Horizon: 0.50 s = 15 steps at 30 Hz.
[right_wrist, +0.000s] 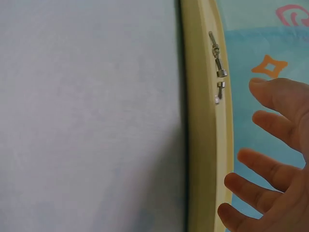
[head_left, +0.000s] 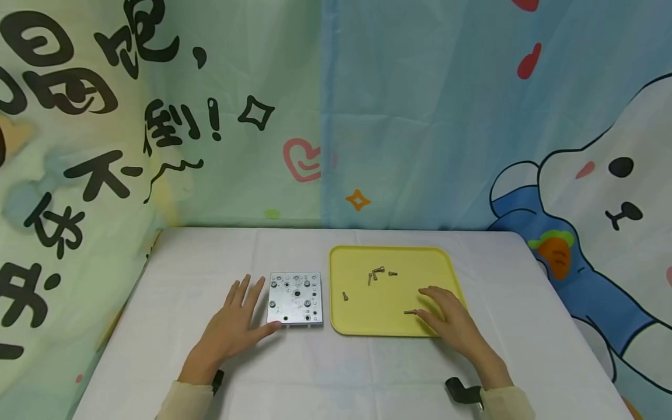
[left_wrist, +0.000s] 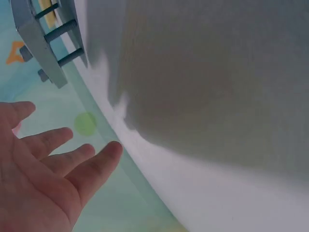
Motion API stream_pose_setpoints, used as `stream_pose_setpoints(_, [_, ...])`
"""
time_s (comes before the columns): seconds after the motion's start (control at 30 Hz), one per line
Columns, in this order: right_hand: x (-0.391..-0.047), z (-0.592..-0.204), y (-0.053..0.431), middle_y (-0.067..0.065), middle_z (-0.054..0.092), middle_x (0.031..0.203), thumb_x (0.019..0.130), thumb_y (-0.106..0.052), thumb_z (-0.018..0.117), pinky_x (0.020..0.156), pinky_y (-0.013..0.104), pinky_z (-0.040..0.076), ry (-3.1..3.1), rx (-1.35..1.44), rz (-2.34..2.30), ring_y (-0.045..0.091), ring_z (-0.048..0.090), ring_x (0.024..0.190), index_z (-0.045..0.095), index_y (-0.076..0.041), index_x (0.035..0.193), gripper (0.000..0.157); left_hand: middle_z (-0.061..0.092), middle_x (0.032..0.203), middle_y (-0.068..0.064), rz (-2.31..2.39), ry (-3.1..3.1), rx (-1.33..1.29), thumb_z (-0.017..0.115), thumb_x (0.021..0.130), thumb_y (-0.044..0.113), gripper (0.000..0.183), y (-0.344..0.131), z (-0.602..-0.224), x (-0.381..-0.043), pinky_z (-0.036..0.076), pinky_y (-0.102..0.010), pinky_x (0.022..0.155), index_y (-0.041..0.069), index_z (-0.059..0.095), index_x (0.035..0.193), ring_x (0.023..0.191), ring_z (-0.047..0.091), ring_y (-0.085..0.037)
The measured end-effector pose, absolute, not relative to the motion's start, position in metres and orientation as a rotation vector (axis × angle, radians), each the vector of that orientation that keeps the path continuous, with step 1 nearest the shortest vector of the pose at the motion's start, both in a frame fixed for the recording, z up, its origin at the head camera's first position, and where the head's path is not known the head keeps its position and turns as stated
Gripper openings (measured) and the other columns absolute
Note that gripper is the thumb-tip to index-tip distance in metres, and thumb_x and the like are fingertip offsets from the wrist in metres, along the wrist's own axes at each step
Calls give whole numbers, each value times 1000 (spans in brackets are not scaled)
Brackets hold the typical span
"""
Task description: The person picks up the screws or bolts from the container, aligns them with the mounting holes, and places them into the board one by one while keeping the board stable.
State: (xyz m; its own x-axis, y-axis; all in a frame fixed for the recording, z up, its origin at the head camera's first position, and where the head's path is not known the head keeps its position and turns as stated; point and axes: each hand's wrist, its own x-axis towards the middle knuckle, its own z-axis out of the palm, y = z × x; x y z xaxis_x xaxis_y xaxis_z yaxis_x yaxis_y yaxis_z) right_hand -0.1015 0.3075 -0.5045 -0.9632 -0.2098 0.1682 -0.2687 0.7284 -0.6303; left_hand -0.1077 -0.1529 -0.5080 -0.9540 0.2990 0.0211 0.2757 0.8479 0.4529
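Spread wide and holding nothing, the left grip [head_left: 236, 329] is flanking the metal plate [head_left: 286, 296], which is sitting on the white surface [head_left: 367, 373], while the right grip [head_left: 452, 319], fingers parted and empty, is hovering over the yellow tray [head_left: 373, 315], a screw [head_left: 409, 312] showing just beside it.

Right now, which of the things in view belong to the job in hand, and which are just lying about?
Seem to belong to the job:
- metal plate, with bolts in it
- yellow tray
- loose screws on the tray

Just surroundings:
- white tablecloth underneath
- printed curtain behind
- black wrist device
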Motion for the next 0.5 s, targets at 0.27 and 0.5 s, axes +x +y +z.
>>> stream_pose_setpoints(0.27, [-101, -516, 308, 33, 55, 131, 90, -4, 72, 100, 67, 34, -2812, 438, 1049, 52, 47, 123, 66, 3, 120, 31, 24, 160, -23, 722, 2930, 488, 65, 86, 67, 104, -145, -511, -109, 50, -60, 90, 13, 19, 161, 144, 27, -43])
stream_pose_setpoints(0.5, [-101, -519, 306, 31, 58, 127, 88, -5, 75, 97, 68, 36, -2820, 452, 958, 53, 49, 119, 69, 1, 115, 29, 33, 155, -27, 638, 2930, 500, 66, 85, 67, 108, -141, -515, -114, 45, -58, 99, 6, 20, 160, 140, 36, -43])
